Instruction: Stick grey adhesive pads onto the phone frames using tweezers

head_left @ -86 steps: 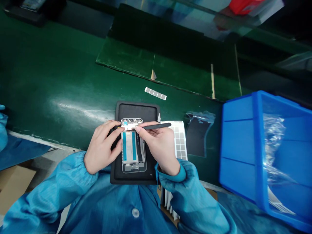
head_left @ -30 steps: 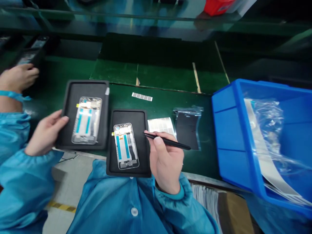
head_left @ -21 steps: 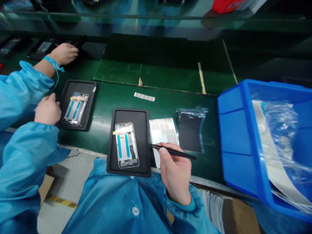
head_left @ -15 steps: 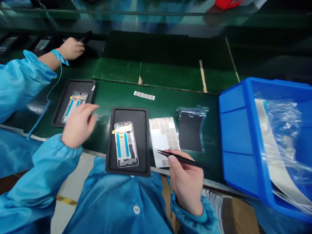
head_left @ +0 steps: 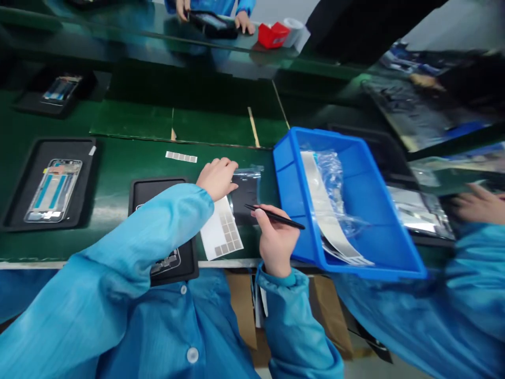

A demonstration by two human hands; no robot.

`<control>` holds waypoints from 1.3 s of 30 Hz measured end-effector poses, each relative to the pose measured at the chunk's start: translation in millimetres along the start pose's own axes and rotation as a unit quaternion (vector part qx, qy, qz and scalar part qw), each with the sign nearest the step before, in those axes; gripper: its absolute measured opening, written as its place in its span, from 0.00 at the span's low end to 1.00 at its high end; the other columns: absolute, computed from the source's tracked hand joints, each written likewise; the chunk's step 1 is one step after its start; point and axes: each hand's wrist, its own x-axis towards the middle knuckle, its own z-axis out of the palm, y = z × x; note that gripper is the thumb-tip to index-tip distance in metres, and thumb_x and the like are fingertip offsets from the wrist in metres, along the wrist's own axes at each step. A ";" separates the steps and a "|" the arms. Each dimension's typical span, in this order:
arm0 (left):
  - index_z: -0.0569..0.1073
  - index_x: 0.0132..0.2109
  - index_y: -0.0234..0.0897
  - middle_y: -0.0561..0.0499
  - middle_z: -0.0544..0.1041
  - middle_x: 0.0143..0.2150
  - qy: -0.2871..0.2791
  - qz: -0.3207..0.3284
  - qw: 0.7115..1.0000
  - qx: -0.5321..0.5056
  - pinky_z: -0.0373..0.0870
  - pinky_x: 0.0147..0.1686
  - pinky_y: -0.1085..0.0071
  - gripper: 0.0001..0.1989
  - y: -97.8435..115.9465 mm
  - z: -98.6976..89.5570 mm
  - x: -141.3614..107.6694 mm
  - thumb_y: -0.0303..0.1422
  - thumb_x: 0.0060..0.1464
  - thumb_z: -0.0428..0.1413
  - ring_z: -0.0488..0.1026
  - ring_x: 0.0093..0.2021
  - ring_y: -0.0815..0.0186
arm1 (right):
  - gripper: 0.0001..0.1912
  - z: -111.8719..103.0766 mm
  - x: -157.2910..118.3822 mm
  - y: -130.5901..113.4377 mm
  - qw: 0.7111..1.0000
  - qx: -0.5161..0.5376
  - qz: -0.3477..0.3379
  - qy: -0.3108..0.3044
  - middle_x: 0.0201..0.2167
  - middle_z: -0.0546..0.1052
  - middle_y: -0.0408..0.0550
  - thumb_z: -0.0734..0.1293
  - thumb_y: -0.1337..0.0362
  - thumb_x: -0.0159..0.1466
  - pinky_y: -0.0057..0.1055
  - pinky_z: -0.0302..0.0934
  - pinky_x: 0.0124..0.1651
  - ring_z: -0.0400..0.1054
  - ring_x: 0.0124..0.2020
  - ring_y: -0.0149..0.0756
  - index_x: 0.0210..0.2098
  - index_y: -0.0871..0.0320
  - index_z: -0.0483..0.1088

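Observation:
My left hand [head_left: 218, 179] reaches across the phone tray, its thumb apart from the fingers. It hovers over the top end of the white sticker sheet [head_left: 223, 231], beside the upper left corner of a clear bag [head_left: 246, 192] with dark contents; contact is unclear. In my right hand [head_left: 278, 245] are black tweezers [head_left: 282, 218], their tips pointing left over the bag's lower part. The sheet carries rows of grey square stickers. My left sleeve hides most of the black tray [head_left: 189, 263] and the opened phone [head_left: 168, 263] in it.
A short sticker strip [head_left: 181, 157] lies behind the tray. At left sits another black tray [head_left: 84, 173] with an opened phone [head_left: 55, 189]. A blue bin [head_left: 290, 184] with plastic and strips stands at right. Co-workers' hands show across the bench [head_left: 244, 23] and far right [head_left: 483, 205].
My left hand has crossed from the left tray to the sheet and bag. My right hand still holds the tweezers. The view has turned right; the co-worker's arm at left is out of view.

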 end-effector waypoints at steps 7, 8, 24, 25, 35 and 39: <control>0.76 0.45 0.38 0.48 0.79 0.43 -0.004 0.032 0.999 -0.038 0.68 0.45 0.66 0.09 -5.9 22.8 36.0 0.30 0.56 0.62 0.75 0.45 0.60 | 0.11 4.7 25.9 -3.8 0.999 0.016 -0.029 0.000 0.38 0.83 0.49 0.76 0.60 0.58 0.42 0.73 0.48 0.79 0.38 0.40 0.39 0.56 0.78; 0.76 0.44 0.39 0.49 0.79 0.42 -0.003 0.040 0.998 -0.045 0.68 0.44 0.67 0.07 -5.8 21.9 34.8 0.31 0.57 0.61 0.75 0.43 0.61 | 0.10 7.4 30.6 -5.0 0.999 0.022 -0.039 0.003 0.37 0.83 0.48 0.76 0.61 0.58 0.41 0.73 0.48 0.79 0.38 0.40 0.39 0.56 0.78; 0.82 0.46 0.40 0.48 0.84 0.43 -0.005 0.046 0.997 -0.058 0.71 0.45 0.67 0.12 6.8 3.4 10.8 0.35 0.64 0.55 0.80 0.44 0.59 | 0.08 21.5 62.5 -2.7 0.982 0.010 -0.178 -0.066 0.37 0.83 0.44 0.76 0.67 0.58 0.38 0.73 0.49 0.78 0.41 0.38 0.38 0.52 0.80; 0.82 0.46 0.40 0.48 0.84 0.43 -0.007 0.046 0.997 -0.057 0.71 0.45 0.68 0.12 7.2 2.8 10.5 0.35 0.64 0.54 0.80 0.44 0.59 | 0.08 21.8 62.4 -2.8 0.982 0.010 -0.177 -0.065 0.37 0.83 0.44 0.76 0.66 0.58 0.38 0.73 0.50 0.78 0.41 0.38 0.38 0.52 0.80; 0.82 0.46 0.40 0.49 0.84 0.43 -0.008 0.041 0.998 -0.056 0.71 0.45 0.68 0.11 7.1 2.7 9.3 0.35 0.64 0.54 0.80 0.44 0.60 | 0.07 23.0 61.8 -4.0 0.989 -0.016 -0.137 -0.060 0.37 0.83 0.46 0.75 0.61 0.59 0.43 0.72 0.52 0.78 0.42 0.41 0.37 0.53 0.79; 0.81 0.46 0.41 0.50 0.84 0.43 -0.010 0.039 0.998 -0.047 0.70 0.44 0.70 0.11 6.2 3.3 10.1 0.36 0.65 0.54 0.80 0.44 0.62 | 0.07 24.2 61.8 -3.9 0.989 -0.007 -0.134 -0.053 0.36 0.83 0.46 0.76 0.62 0.58 0.43 0.73 0.50 0.78 0.40 0.41 0.36 0.53 0.79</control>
